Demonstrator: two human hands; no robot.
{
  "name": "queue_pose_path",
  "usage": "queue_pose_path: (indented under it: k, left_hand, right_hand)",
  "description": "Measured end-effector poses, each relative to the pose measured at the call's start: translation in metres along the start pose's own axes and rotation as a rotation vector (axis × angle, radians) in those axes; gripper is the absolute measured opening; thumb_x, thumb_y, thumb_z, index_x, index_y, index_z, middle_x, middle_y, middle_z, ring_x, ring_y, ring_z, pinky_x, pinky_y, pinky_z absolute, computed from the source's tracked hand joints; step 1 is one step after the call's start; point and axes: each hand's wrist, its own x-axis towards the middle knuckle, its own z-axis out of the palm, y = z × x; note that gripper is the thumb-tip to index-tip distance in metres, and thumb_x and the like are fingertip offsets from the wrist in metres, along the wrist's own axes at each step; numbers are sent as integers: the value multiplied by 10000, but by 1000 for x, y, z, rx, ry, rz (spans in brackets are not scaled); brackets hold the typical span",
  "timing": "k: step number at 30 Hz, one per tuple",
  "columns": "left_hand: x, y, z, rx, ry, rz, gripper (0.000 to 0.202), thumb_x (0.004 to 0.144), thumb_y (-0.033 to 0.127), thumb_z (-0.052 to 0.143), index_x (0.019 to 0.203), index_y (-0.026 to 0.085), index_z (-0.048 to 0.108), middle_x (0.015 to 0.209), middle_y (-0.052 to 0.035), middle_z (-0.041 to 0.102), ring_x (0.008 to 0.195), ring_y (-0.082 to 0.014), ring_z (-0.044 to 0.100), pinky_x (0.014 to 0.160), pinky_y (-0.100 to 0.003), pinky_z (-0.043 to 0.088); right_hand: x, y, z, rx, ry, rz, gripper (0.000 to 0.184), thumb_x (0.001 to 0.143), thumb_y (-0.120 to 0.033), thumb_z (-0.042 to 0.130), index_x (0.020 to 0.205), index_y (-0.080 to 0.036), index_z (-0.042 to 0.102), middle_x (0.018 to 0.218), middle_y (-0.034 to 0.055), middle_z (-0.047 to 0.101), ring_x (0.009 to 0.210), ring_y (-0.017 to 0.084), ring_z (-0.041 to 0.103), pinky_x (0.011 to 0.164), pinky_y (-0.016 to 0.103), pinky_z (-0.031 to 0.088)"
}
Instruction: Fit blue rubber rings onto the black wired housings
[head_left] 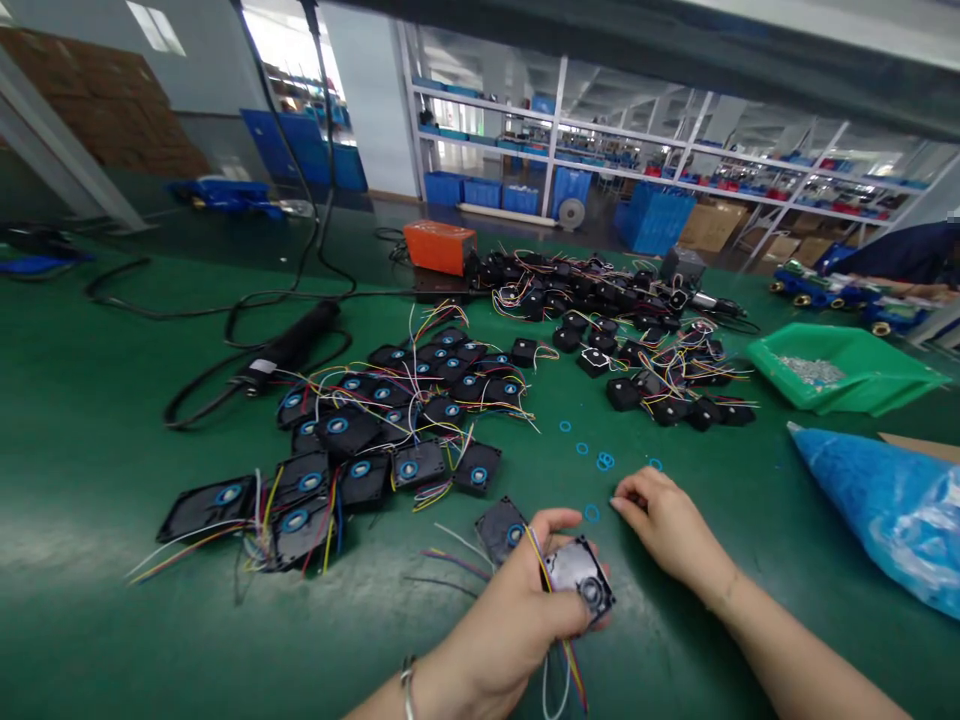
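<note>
One square black plastic housing (pixel 574 566) with a round hub is clamped between the thumb and fingers of the left hand (pixel 517 605), above the near part of the bench; no blue ring shows on its hub, so this piece looks unfinished. The right hand (pixel 671 525) is close to the green tabletop (pixel 675 640), its fingers curled; whether the tips meet or pinch anything, I cannot tell. Just beside it lie several thin, loose blue rings (pixel 592 513), apparently unused. Right behind the left hand, a dark square housing (pixel 495 528) bears a blue ring. Farther left, a spread of black wired housings (pixel 364 485) shows blue rings on most hubs, so that group seems done for this step. Beyond, a large heap of black boxy units with coloured leads (pixel 622 393) shows no blue rings that I can make out; how many remain is unclear.
</note>
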Motion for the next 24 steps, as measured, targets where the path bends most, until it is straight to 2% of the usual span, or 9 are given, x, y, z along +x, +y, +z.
queue_pose_path:
  k: [2,5,7,10,14,18,20,24]
  left_hand:
    - [2,-2,-1,25,-18,31,603,548,34,538,1104,213,384,997,-38,500,923,-211,533,791,-372,449]
    - [6,-7,-4,148,5,97,575,585,46,512,1121,213,383,1007,-37,524,899,-189,531,789,-338,418]
    - [10,-9,-4,253,27,149,555,605,44,509,1121,211,389,1013,-35,528,919,-184,519,790,-311,401]
    - [13,-10,-3,336,28,199,523,638,56,517,1120,208,384,1002,-29,519,919,-179,512,765,-281,403]
    - [13,-9,0,378,2,211,539,649,54,508,1144,201,352,1041,-41,488,859,-165,520,699,-260,415]
    - [12,-10,1,406,-16,239,551,643,33,506,1148,193,352,1058,-45,484,917,-175,516,768,-275,413]
    - [11,-10,2,407,-22,235,537,666,46,506,1155,193,341,1053,-48,496,922,-180,520,768,-280,421]
    - [9,-6,4,402,-35,257,492,708,66,496,1156,187,332,1044,-57,528,966,-190,521,815,-300,417]
  right_hand:
    - [-5,-7,-7,66,-14,31,162,841,-281,503,730,-192,581,729,17,541,700,177,520,646,291,406]
    - [-22,-28,-17,289,-26,38,203,871,-317,461,726,-192,531,732,6,506,669,152,493,617,262,390]
    - [-35,-45,-20,402,-43,-15,198,881,-318,451,735,-197,507,769,8,491,717,152,488,651,255,390]
    - [-47,-59,-17,404,-69,-81,148,876,-284,459,764,-206,516,845,20,480,808,163,485,711,261,390]
    - [-49,-59,-11,375,-91,-79,95,858,-232,470,785,-212,529,904,33,461,861,174,486,762,278,401]
    - [-50,-58,-7,385,-81,-81,83,854,-199,467,799,-217,527,936,34,449,910,179,473,799,289,395]
    - [-51,-57,-3,456,-64,-54,16,841,-207,496,838,-221,504,963,33,446,902,175,471,786,287,406]
    - [-53,-53,4,710,-111,25,262,836,-246,522,1072,-244,409,1025,39,457,895,171,492,761,287,450]
